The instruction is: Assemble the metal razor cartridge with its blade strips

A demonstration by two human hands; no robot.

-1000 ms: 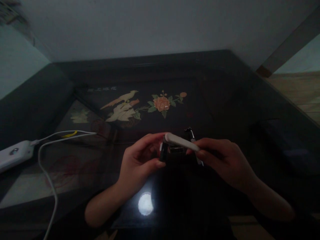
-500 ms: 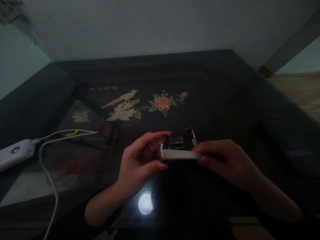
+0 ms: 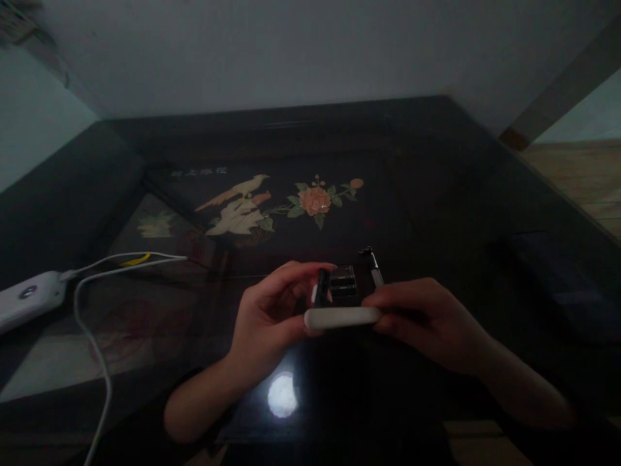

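Note:
My left hand (image 3: 266, 317) is closed around the left side of a small black device (image 3: 343, 283), its thumb low and its fingers over the far edge. The inside of this device shows dark, shiny compartments, and a thin bracket-like edge rises at its right. A pale, rounded panel (image 3: 342, 318) lies across the near side. My right hand (image 3: 427, 323) pinches the right end of that panel between thumb and fingers. Whether the panel is joined to the device I cannot tell. The dim light hides the finer parts.
A dark glossy table (image 3: 436, 162) carries an inlaid bird and flower picture (image 3: 314, 200). At the left lie a white power bank (image 3: 32, 299) and a white cable (image 3: 99, 349) with a yellow tie. A dark phone-like slab (image 3: 557, 285) rests at the right.
The pale panel has come down toward me and slightly left, with my right hand moving along. More of the device's dark inside shows. My left hand stays nearly in place.

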